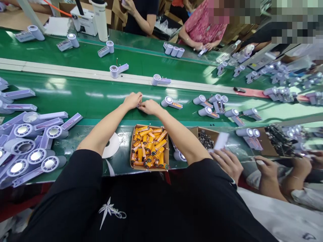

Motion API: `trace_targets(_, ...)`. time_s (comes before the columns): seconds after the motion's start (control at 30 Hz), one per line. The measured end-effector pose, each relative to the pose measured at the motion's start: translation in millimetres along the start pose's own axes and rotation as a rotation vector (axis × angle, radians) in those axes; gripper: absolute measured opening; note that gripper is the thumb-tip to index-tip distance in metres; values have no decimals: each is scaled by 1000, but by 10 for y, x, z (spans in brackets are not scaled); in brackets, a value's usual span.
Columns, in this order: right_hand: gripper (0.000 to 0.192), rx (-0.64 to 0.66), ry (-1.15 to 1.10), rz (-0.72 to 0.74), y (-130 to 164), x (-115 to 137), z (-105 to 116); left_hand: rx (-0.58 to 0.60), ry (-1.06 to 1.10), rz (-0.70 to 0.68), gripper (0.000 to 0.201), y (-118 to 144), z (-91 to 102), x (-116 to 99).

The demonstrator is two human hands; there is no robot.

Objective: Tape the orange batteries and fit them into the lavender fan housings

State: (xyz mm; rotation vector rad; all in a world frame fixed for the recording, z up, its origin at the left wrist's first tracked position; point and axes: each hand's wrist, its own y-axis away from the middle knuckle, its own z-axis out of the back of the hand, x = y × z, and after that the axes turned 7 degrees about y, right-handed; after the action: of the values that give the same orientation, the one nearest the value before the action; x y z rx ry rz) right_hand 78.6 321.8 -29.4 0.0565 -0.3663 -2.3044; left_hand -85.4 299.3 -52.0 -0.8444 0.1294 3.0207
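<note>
Out over the green conveyor belt [83,97], my left hand [133,101] and my right hand [150,107] meet with fingertips pinched together. Whatever they pinch is too small or hidden to make out. Just right of my right hand lies a pale purple handheld fan housing [167,101] with an orange battery in its open handle. Below my hands, on the bench edge, stands a cardboard box [132,148] heaped with orange battery cells [151,144]. A white disc [112,146] lies partly beneath my left forearm.
Many purple fan housings [22,129] pile up at left. More fan housings [205,111] lie on the belt at right. A box of dark small parts [205,139] sits beside a co-worker's hand [228,164] holding a pale piece. Across the belt, other people work.
</note>
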Motion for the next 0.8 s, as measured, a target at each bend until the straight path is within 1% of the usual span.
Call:
trace_targets(0.03,36,-22,-16,2,127,0,56,-17,-14,1,45,118,55,-39)
trace_targets(0.07,37,-68,-50,9,309,5,104,-27,-29,-7,47,290,120,-56)
trace_targets(0.1,39,-134,-103,21,542,17,140,-18,-42,-24,48,520,193,-48)
trace_targets(0.17,39,-288,-257,54,1118,72,167,60,-61,-82,44,1139,343,60)
trace_targets(0.23,32,-373,-402,69,1720,180,120,192,-71,-143,39,1880,453,299)
trace_targets(0.3,27,-387,-498,78,2191,331,-2,271,-91,-190,46,2572,480,643)
trace_targets(0.33,24,-377,-523,79,2347,410,-84,260,-119,-241,49,2851,460,827)
trace_targets(0.37,22,-366,-535,73,2449,484,-173,236,-149,-267,48,3072,421,993)
trace_targets(0.4,21,-363,-538,60,2505,548,-262,197,-166,-288,45,3236,373,1122)
trace_targets(0.43,20,-382,-536,44,2526,605,-346,151,-178,-314,44,3351,322,1202)
trace_targets(0.47,19,-425,-535,31,2526,658,-420,98,-180,-332,43,3429,275,1223)
trace_targets(0.5,19,-489,-541,24,2518,713,-479,40,-176,-348,43,3482,236,1189)
trace_targets(0.53,19,-559,-558,29,2512,775,-523,-18,-167,-361,43,3521,206,1106)
trace_targets(0.6,19,-657,-620,69,2532,927,-570,-138,-145,-360,46,3588,157,848)
trace_targets(0.63,20,-659,-662,97,2561,1014,-581,-201,-131,-352,47,3624,130,703)
trace_targets(0.7,22,-575,-758,169,2640,1188,-594,-315,-100,-340,46,3701,56,442)
trace_targets(0.77,23,-473,-832,226,2713,1317,-611,-398,-77,-326,44,3769,-44,264)
trace_targets(0.8,24,-444,-851,240,2735,1350,-622,-421,-69,-314,44,3792,-99,208)
